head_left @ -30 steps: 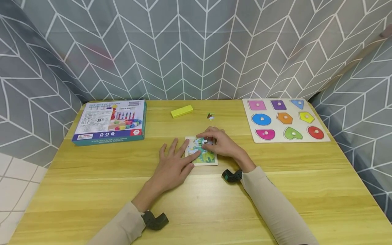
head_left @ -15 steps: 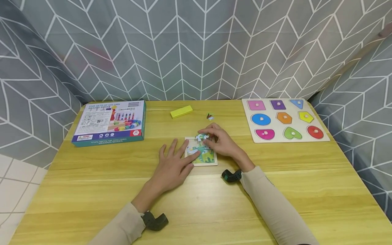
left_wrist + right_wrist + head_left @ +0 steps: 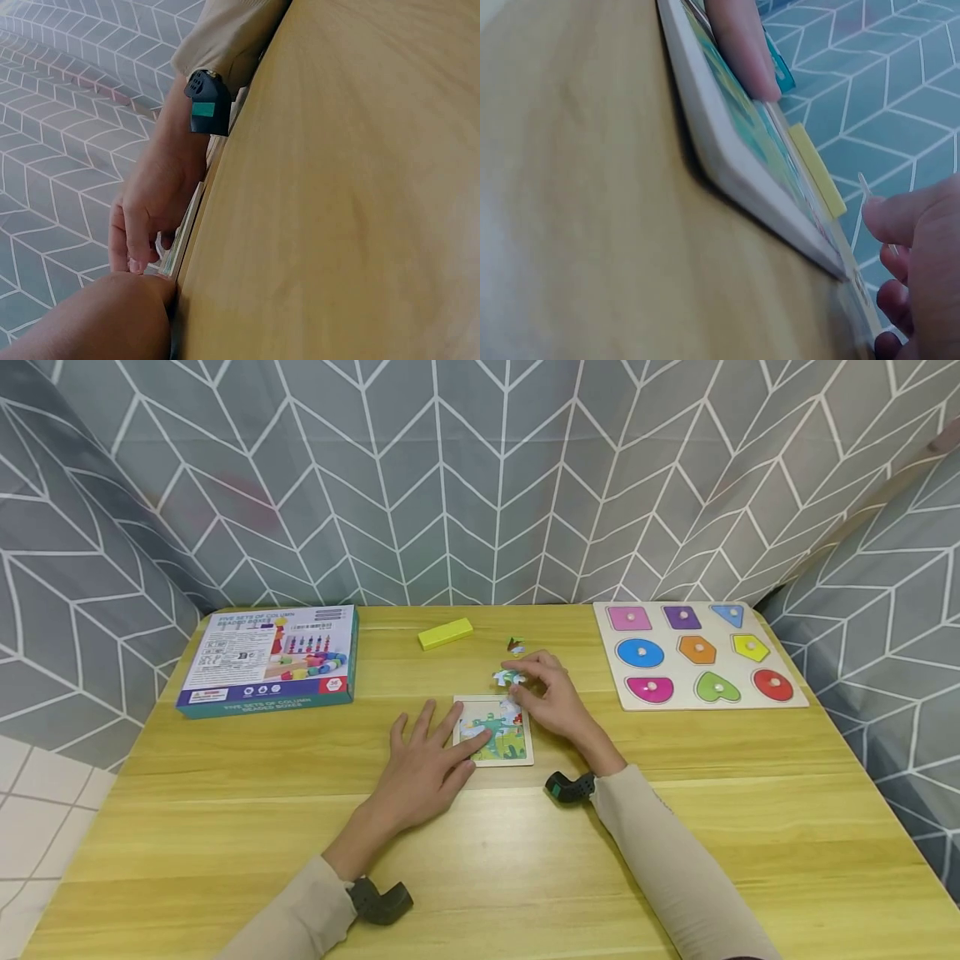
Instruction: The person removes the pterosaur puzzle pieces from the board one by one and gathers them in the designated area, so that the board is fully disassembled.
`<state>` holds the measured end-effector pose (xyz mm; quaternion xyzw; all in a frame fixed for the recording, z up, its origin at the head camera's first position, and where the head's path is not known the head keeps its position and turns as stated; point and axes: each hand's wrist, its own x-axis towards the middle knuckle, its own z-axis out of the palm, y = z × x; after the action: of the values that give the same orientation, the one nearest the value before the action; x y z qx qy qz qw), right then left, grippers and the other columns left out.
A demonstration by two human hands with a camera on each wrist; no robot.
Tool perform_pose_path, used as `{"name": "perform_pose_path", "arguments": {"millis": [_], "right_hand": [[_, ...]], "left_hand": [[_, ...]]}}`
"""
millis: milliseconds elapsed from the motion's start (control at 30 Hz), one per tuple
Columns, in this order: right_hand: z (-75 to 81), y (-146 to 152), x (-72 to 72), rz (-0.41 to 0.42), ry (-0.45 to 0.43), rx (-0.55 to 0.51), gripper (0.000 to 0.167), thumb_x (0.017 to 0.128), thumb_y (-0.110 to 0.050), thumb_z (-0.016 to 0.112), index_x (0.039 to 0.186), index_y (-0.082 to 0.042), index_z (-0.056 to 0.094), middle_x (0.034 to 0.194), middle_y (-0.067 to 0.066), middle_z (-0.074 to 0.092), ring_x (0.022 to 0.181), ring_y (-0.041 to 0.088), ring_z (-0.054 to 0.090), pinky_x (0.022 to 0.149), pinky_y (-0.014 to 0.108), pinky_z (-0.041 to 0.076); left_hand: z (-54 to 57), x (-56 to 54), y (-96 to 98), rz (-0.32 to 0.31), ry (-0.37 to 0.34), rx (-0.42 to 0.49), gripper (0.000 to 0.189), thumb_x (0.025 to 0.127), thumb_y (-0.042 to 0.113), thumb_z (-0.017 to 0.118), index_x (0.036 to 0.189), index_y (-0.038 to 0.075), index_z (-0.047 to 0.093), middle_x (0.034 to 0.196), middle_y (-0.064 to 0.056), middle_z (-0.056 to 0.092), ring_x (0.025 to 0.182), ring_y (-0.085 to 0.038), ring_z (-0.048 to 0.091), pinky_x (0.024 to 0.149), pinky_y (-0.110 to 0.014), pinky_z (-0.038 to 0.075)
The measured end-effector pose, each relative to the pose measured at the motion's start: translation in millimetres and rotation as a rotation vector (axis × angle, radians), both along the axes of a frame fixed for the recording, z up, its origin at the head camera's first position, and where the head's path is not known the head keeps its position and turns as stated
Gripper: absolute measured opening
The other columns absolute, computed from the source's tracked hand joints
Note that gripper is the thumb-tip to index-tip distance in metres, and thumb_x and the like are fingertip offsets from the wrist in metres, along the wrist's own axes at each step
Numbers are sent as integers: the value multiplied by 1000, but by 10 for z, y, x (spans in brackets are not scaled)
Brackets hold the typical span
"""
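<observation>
A small jigsaw puzzle in a pale wooden frame (image 3: 498,763) lies at mid-table, its picture showing a green creature. My left hand (image 3: 422,772) lies flat with spread fingers, the index fingertip pressing on the picture and others at the frame's left edge. Above the frame's far right corner, my right hand (image 3: 551,697) pinches a blue, white and green puzzle piece (image 3: 507,677) between thumb and finger. In the right wrist view that piece shows only as a thin edge. Another puzzle piece (image 3: 515,646), brown and green, lies on the table just beyond.
A yellow block (image 3: 446,633) lies near the table's back edge. At the left stands a bead toy box (image 3: 270,662). A shape board (image 3: 720,670) with several knobbed pieces is at the right. A grey patterned curtain (image 3: 465,485) hangs behind the table (image 3: 495,860).
My right hand has lifted the puzzle piece from the frame and carried it right and away from me, uncovering the upper part of the puzzle. The left hand has stayed in place.
</observation>
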<state>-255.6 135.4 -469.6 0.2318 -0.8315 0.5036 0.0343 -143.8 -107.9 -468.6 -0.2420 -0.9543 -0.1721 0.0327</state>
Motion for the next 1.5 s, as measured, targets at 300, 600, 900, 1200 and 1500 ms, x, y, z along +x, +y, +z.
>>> {"name": "perform_pose_path", "arguments": {"millis": [300, 600, 900, 1200, 1500], "right_hand": [[-25, 132, -94, -130, 55, 78, 33, 93, -6, 69, 126, -9, 72, 112, 14, 62, 100, 27, 48, 91, 40, 26], [-23, 225, -194, -262, 52, 163, 34, 93, -5, 64, 127, -7, 71, 112, 15, 60, 102, 30, 41, 89, 45, 18], [-30, 275, -324, -346, 86, 240, 33, 95, -7, 62, 127, -5, 70, 118, 21, 60, 108, 39, 45, 95, 55, 25], [-36, 279, -436, -366, 89, 277, 35, 93, -10, 60, 126, -5, 71, 118, 20, 62, 109, 39, 46, 99, 57, 29], [-16, 264, -497, -330, 58, 323, 35, 94, -14, 60, 127, -9, 72, 118, 17, 61, 107, 37, 43, 95, 53, 26]], "left_hand": [[5, 10, -3, 2, -1, 7, 44, 107, 42, 46, 151, 44, 46, 168, -8, 30, 156, -47, 18, 116, -74, 11], [-3, 9, -7, 5, 4, 16, 45, 106, 42, 47, 151, 45, 46, 168, -8, 30, 156, -46, 19, 116, -73, 11], [2, 1, -4, 5, 7, 17, 45, 106, 42, 47, 151, 45, 45, 168, -7, 30, 156, -46, 19, 116, -73, 11], [-6, 6, -6, 4, 10, 12, 45, 106, 43, 46, 151, 45, 46, 168, -7, 30, 156, -46, 18, 116, -73, 11], [-13, 17, -1, 4, 10, 14, 45, 106, 43, 48, 150, 45, 47, 168, -8, 31, 156, -46, 18, 116, -73, 11]]}}
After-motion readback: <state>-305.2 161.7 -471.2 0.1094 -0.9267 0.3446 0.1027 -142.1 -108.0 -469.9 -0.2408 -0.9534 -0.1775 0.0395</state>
